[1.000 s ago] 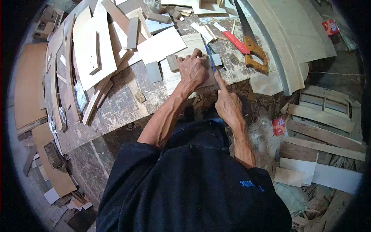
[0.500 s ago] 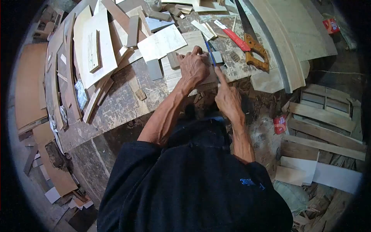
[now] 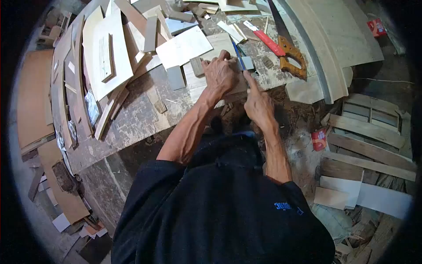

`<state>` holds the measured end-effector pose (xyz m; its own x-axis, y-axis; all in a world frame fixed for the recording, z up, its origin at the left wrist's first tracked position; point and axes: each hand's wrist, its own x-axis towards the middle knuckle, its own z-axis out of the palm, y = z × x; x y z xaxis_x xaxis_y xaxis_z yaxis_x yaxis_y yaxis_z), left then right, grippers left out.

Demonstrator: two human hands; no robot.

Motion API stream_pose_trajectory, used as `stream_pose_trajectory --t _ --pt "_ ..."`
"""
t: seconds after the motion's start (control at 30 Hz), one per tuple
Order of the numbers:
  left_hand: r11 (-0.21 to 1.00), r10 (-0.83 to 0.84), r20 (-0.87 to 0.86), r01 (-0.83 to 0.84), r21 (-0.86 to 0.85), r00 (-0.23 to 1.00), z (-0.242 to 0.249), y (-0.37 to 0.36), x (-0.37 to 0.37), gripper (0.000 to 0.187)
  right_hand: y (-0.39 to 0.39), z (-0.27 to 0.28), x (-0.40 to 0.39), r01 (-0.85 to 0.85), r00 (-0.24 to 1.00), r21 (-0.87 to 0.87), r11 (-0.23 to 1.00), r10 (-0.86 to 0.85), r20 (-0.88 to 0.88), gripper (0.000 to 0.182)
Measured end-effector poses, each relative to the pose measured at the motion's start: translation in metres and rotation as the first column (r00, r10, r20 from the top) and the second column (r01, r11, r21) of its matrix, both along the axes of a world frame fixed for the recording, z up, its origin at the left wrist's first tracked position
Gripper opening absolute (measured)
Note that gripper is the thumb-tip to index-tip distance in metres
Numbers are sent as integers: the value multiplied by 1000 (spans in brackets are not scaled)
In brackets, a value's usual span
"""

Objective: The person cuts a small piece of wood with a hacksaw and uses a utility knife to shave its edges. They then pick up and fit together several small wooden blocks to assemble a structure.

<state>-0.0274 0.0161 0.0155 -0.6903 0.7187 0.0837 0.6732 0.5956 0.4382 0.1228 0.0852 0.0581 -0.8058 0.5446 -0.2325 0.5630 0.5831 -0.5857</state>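
A pale wooden board is pressed flat near the front edge of the workbench by the left hand, whose fingers are spread over it rather than closed around it. A thin blue-handled tool is gripped by the right hand, fingers closed on it and forefinger stretched along it, just beside a small grey block. Since a second ago, the right hand has been moved slightly up toward the board; the left is unchanged. A handsaw lies well apart.
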Motion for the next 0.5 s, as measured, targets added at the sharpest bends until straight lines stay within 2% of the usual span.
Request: stream_pose_trajectory --t 0.03,0.07,0.17,0.2,0.3,0.33,0.47,0.5 --pt "1000 2 -8 -2 -2 1000 2 1 0 31 -4 6 7 5 1000 -11 1000 -5 12 63" --pt "1000 23 17 -23 -13 1000 4 3 0 30 -4 12 8 13 982 -35 999 -6 190 61" --pt "1000 21 63 -22 11 998 -2 2 -1 30 5 -4 -7 -24 1000 69 997 23 14 64" --pt "1000 -3 51 4 -29 999 8 1 0 31 7 -1 -12 1 999 -6 1000 -1 35 64" --pt "999 7 17 -6 -39 1000 10 2 1 31 -4 -2 7 1 998 10 1000 -1 -64 58" --pt "999 9 27 -8 -36 1000 6 3 -1 33 -4 9 7 16 980 -41 999 -8 201 57" --pt "998 0 37 2 -59 999 8 2 0 35 10 -19 -9 -27 994 66 997 34 -107 67" --pt "999 -2 19 3 -54 1000 9 1 -1 35 7 -15 -6 -17 997 66 998 22 -72 66"
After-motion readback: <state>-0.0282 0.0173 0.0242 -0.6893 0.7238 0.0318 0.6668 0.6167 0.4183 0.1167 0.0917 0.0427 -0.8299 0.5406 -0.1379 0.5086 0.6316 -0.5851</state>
